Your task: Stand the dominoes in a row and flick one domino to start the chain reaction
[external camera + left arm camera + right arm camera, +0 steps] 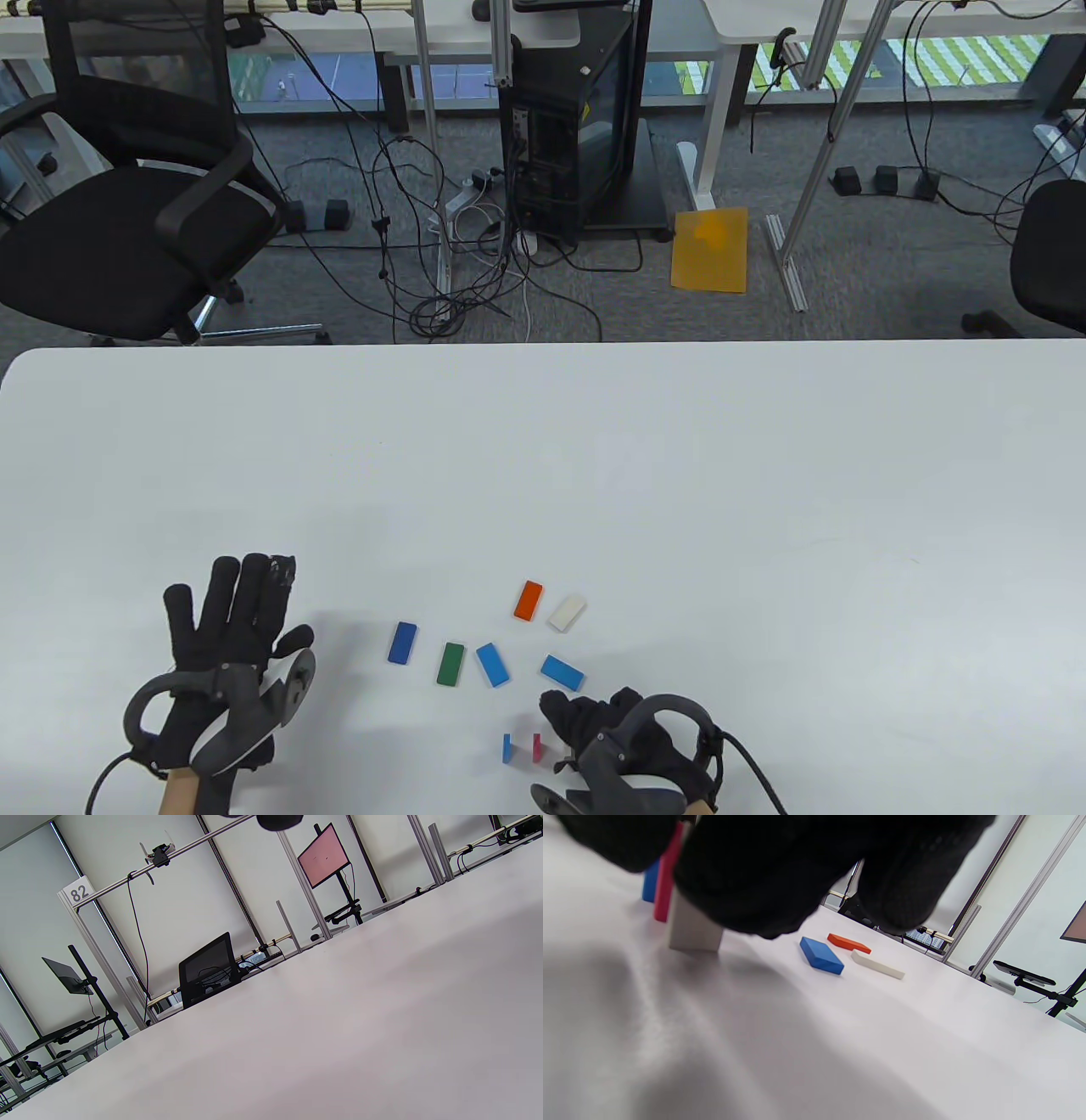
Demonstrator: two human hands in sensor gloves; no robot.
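Observation:
Two dominoes stand upright near the front edge, a blue one (506, 748) and a pink-red one (537, 746). My right hand (567, 723) is just to their right. In the right wrist view its fingers (755, 878) curl over the top of a third, grey-white domino (691, 931), which stands on the table in line with the red (665, 891) and blue (650, 882) ones; the table view hides it. Six lie flat: dark blue (402, 642), green (450, 663), two light blue (492, 665) (562, 671), orange (528, 599), white (567, 613). My left hand (233, 611) is spread, fingers straight, holding nothing.
The white table (594, 475) reaches far beyond the dominoes. Past its far edge are an office chair (127, 229), a computer tower (577, 127), floor cables and frame posts. The left wrist view shows only table surface (339, 1027) and one fingertip (280, 819).

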